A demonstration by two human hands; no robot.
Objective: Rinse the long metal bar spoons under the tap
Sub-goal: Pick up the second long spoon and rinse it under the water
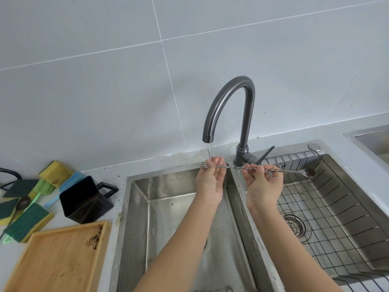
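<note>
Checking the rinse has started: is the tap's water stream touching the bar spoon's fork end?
Touching. The head view shows the water stream falling from the tap onto the bar spoon by the left hand.

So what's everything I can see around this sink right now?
bar spoon: one, silver, held level across both basins; brown bits in its bowl
tap: one, dark grey, running over the left basin
sink: one, steel, two basins
wire rack: one, dark, in the right basin
jug: one, black, on the counter left of the sink
tray: one, wooden, bottom left
sponges: several, green, yellow and blue, far left
left hand: pinches the spoon's forked end under the water
right hand: pinches the twisted handle
</note>
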